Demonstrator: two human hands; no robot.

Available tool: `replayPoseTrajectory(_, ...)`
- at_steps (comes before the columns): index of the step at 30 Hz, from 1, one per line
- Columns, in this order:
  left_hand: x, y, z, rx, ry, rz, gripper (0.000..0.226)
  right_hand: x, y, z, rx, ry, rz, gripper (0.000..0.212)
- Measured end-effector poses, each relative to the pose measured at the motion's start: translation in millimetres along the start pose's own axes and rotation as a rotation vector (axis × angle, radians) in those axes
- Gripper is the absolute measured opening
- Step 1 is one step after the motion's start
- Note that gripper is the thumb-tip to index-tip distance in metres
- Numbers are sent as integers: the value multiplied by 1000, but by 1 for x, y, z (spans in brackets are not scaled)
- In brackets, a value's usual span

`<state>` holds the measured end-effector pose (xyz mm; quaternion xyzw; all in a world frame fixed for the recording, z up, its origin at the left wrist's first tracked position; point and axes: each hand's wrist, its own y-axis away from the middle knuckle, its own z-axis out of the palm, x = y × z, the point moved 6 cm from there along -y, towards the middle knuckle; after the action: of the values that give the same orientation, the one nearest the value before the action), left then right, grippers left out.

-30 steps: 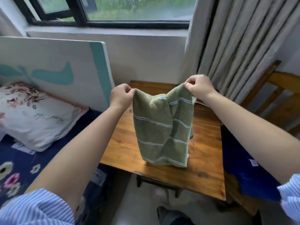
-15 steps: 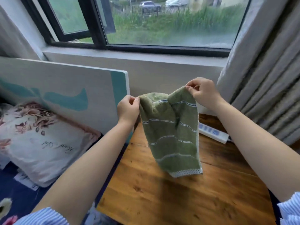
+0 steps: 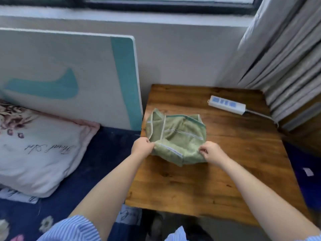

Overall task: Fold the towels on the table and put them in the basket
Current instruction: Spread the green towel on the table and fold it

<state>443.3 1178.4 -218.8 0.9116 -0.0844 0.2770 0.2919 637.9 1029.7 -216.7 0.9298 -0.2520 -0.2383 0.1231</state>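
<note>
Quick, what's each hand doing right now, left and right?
Left hand: pinching the near left edge of the green towel.
Right hand: pinching the towel's near right edge.

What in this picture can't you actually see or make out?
- Basket: none shows in the head view, so its place is unknown.
- Towel: bunched on the table, so its fold lines are unclear; each grip covers a near corner, left hand, right hand.
- Power strip: its cord runs off behind the curtain.
- Pillow: its writing is too blurred to read.
</note>
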Motion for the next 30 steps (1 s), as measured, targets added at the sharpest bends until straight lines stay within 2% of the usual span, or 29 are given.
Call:
replayPoseTrajectory(4, -43, 1, 28, -51, -52, -86, 31, 14, 34, 77, -131, -54, 99, 29)
replayPoseTrajectory(6, -57, -2, 40, -99, -130, -93, 25, 22, 44, 99, -144, -114, 157, 30)
replayPoseTrajectory(10, -78, -2, 54, -175, -257, -100, 13, 49, 56, 100, 66, -180, 326, 27)
replayPoseTrajectory(13, -92, -2, 65, -205, -281, -115, 11, 61, 54, 102, 122, -164, 389, 27)
replayPoseTrajectory(17, -102, -5, 74, -190, -315, -118, 11, 51, 51, 109, 194, -75, 318, 22)
replayPoseTrajectory(19, -108, -6, 76, -161, -339, -136, 29, 40, 49, 110, 257, -29, 198, 22)
replayPoseTrajectory(21, -116, -8, 75, -119, -336, -176, 36, 32, 44, 115, 144, 42, 166, 28)
replayPoseTrajectory(24, -127, -12, 76, -108, -312, -212, 25, 36, 37, 123, -86, 191, 255, 29)
replayPoseTrajectory(26, -131, -12, 75, -92, -254, -209, 18, 36, 37, 123, -112, 265, 271, 25)
replayPoseTrajectory(30, -129, -8, 71, -33, -132, -159, 18, 40, 38, 125, -121, 315, 257, 27)
